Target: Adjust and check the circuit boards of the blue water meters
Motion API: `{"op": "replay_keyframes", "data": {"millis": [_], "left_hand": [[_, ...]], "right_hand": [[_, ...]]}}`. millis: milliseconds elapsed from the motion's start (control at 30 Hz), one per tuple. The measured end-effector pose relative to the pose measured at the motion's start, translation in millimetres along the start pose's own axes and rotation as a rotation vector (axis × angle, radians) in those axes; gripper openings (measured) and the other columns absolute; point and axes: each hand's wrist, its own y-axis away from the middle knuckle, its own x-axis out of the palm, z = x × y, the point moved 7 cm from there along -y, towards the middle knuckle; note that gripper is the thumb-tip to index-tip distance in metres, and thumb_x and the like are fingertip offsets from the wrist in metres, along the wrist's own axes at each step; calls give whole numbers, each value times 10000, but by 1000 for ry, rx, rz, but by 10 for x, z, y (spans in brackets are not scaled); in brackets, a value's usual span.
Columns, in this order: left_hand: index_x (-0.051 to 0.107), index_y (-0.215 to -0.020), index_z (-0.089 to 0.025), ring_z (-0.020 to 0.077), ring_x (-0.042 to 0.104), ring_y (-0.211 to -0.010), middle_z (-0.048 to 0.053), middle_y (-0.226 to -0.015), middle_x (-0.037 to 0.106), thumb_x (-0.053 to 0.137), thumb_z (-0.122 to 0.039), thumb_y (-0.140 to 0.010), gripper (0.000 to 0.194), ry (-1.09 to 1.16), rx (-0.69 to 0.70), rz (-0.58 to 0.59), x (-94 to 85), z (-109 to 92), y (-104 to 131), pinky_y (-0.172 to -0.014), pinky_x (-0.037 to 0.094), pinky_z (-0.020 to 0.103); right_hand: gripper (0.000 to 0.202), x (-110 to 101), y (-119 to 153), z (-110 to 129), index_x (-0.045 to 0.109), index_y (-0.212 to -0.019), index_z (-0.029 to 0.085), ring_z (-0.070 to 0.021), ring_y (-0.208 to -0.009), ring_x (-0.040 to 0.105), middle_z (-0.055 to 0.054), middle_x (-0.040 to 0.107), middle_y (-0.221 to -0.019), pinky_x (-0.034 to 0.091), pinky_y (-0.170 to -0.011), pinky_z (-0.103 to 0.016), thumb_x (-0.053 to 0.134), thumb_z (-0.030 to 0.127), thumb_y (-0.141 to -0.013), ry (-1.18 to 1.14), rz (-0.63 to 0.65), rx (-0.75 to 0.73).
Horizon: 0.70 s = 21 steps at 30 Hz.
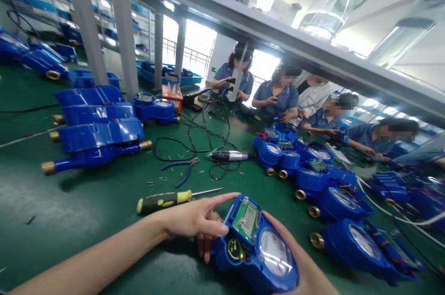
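Note:
A blue meter [255, 251] with a small display, a green circuit board and a round dial is held low in the head view, tilted toward the camera. My left hand [205, 221] grips its left upper side, the thumb near the board's edge. Around the right side wraps my right hand [295, 248], its lower fingers hidden behind the casing. Just beyond my left hand lies a yellow-and-black screwdriver [165, 201]. Blue-handled pliers [182, 170] rest farther back, beside a black-and-silver electric screwdriver [231, 155] with a cable.
Several blue meters [313, 179] line the right side of the green table [114, 221]; more with closed lids [100, 135] lie at left. A grey shelf beam [278, 31] crosses overhead. Several people [278, 93] work at the back. Cables and small screws are scattered mid-table.

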Motion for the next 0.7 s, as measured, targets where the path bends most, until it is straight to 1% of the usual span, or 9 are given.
{"op": "replay_keyframes", "data": {"millis": [67,133,200,267,367,433,533,600,700], "left_hand": [[162,-1524,-389,157,692,-524,69,-862,750,708,-378,-849,868,-20,20,-23,-21,-1,-2,-476,511,189],[211,-1517,-373,153,681,-503,63,-814,749,697,-393,-853,823,-35,45,-55,-30,-15,-5,-435,478,164],[277,-1503,-342,153,674,-493,62,-769,746,670,-435,-863,757,-44,64,-107,-41,-29,-18,-398,449,148],[332,-1483,-299,151,667,-484,66,-742,744,619,-504,-876,702,-51,62,-190,-72,-25,-42,-379,441,144],[385,-1453,-246,142,667,-498,86,-802,754,529,-606,-883,690,-88,38,-373,-181,4,-75,-399,476,157],[385,-1447,-224,151,670,-508,91,-816,754,474,-663,-875,727,-128,26,-501,-291,23,-83,-409,493,175],[370,-1443,-202,187,666,-494,63,-683,719,434,-751,-827,828,-162,13,-670,-484,43,-73,-390,479,196],[359,-1439,-206,199,661,-493,31,-601,677,416,-787,-803,863,-166,12,-737,-592,41,-56,-389,467,199],[387,-1402,-208,203,649,-496,17,-574,651,431,-803,-785,858,-134,37,-831,-726,10,12,-401,464,211]], "right_hand": [[972,58,22,-78,379,-1486,315,-360,-1295,533,-103,477,-1479,422,-1100,-477,852,441,-646,-63,-90,-23],[867,73,46,-150,477,-1418,319,-360,-1268,555,-87,526,-1430,423,-1104,-457,855,388,-641,-48,-206,-86],[773,77,72,-217,557,-1351,301,-375,-1245,565,-90,574,-1369,427,-1099,-459,845,382,-639,-15,-324,-160],[754,105,80,-266,575,-1331,277,-379,-1221,573,-101,593,-1326,444,-1079,-455,840,357,-630,13,-428,-198],[808,196,25,-256,529,-1356,263,-338,-1184,589,-90,573,-1301,452,-1066,-412,810,238,-599,41,-563,-178],[828,273,-74,-200,517,-1350,267,-310,-1177,587,-68,557,-1290,456,-1055,-375,773,176,-568,10,-602,-161],[842,340,-272,-100,506,-1343,262,-299,-1190,565,-62,540,-1280,437,-1063,-368,766,161,-548,-64,-626,-185],[831,354,-409,-62,506,-1334,263,-298,-1193,556,-63,527,-1283,424,-1069,-376,789,184,-556,-113,-631,-216],[811,365,-626,-41,526,-1299,278,-291,-1189,554,-55,519,-1280,422,-1065,-380,845,233,-554,-166,-623,-261]]}}
